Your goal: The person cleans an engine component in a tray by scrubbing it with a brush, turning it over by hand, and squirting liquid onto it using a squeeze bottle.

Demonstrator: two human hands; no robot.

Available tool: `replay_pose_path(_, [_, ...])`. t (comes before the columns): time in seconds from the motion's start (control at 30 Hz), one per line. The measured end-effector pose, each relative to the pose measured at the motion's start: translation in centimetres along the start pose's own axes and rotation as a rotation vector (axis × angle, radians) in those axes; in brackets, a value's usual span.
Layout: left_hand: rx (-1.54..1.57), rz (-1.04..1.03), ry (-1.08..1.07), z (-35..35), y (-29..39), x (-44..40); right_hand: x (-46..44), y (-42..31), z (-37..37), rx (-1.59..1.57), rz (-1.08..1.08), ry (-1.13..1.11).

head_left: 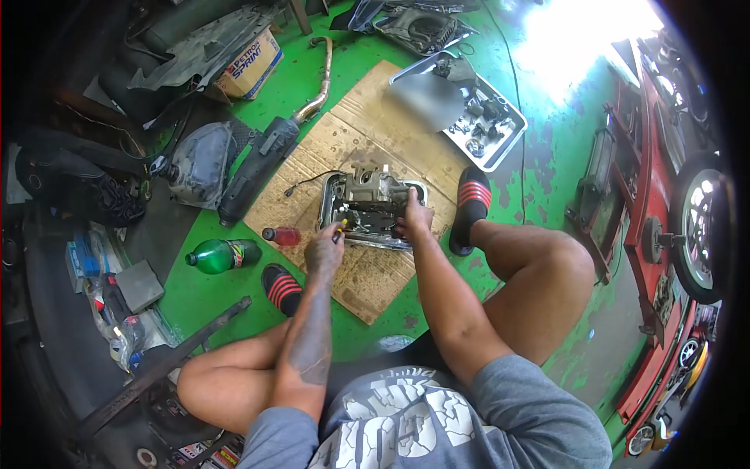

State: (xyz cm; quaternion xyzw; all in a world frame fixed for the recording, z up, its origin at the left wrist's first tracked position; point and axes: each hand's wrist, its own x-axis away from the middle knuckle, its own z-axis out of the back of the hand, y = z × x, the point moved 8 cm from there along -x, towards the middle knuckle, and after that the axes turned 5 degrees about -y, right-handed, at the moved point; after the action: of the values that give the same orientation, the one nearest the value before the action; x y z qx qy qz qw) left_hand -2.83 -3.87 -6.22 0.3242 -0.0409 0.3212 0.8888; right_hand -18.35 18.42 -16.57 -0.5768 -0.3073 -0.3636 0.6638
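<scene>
A grey metal engine casting (pixel 373 186) is tilted up over a shallow metal tray (pixel 379 241) on the cardboard. My right hand (pixel 416 216) grips the casting's right side, with the thumb on top. Closed around a small tool with a yellow-and-black handle (pixel 342 227), my left hand (pixel 323 248) is at the tray's near left corner. The tool's tip is too small to make out. A short black cable (pixel 303 182) trails out to the left of the tray. Beside my left hand a small bottle of red liquid (pixel 281 235) lies on the cardboard.
Stained cardboard (pixel 367 293) covers part of the green floor. A green soda bottle (pixel 223 256) and an exhaust muffler (pixel 262 168) lie to the left. Ahead, a white tray (pixel 500 144) holds several metal parts. A red metal frame (pixel 652 234) and a wheel (pixel 701 227) stand right.
</scene>
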Motion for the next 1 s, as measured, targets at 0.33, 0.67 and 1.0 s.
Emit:
replay_pose_path(0.33, [0.499,-0.015,0.026,4.7,0.6,0.3,4.3,-6.8,0.2,0.612,0.767,0.208])
replay_pose_path(0.67, [0.958,0.065,-0.061,4.2,1.0,-3.6,8.3,-10.1,-3.9,1.038,1.105,-0.281])
replay_pose_path(1.0, [0.872,-0.031,-0.015,4.9,-0.1,-4.0,11.8,-10.3,-8.8,1.452,1.290,-0.058])
